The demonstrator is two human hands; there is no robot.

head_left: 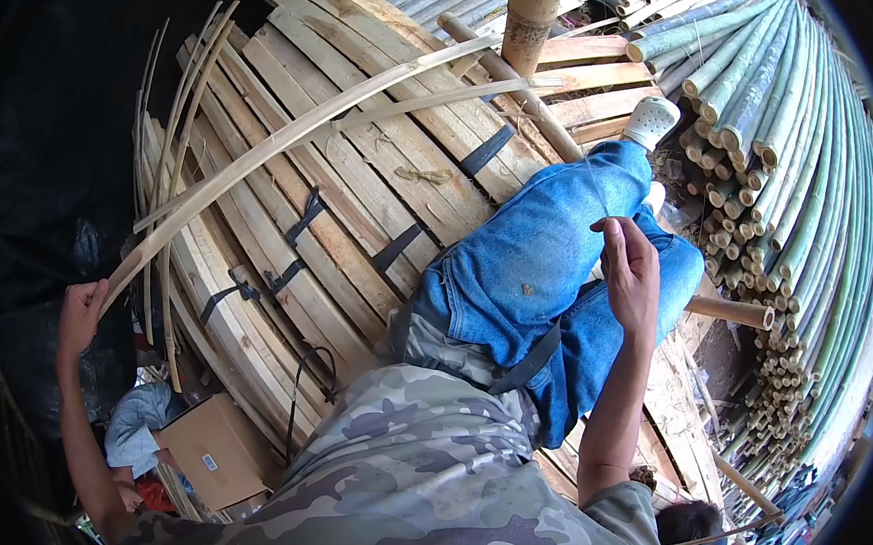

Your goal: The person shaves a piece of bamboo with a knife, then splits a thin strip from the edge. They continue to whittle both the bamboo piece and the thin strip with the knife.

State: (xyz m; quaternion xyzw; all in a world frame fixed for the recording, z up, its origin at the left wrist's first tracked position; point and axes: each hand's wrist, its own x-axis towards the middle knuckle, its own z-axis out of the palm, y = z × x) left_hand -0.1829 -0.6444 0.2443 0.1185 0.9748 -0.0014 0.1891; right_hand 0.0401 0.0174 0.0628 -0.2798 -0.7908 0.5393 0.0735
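My left hand (79,316), out at the far left, is closed round the near end of a long pale bamboo strip (295,129). The strip slants up across the stacked planks and reaches the upright bamboo post (531,29). Above my denim-covered legs (528,248), my right hand (629,269) is closed in a pinch, thumb against fingers. From its fingertips a thin strand (594,180) runs up toward my knee; it is too fine to name more exactly. A second strip (437,100) lies below the long one, crossing the planks.
Stacked planks (362,188) with black ties lie beneath me. Several loose strips (179,147) stick up at the left. Bundled green bamboo poles (814,146) fill the right side. A cardboard box (221,449) and a person (142,429) are at lower left; another person's head (688,533) is lower right.
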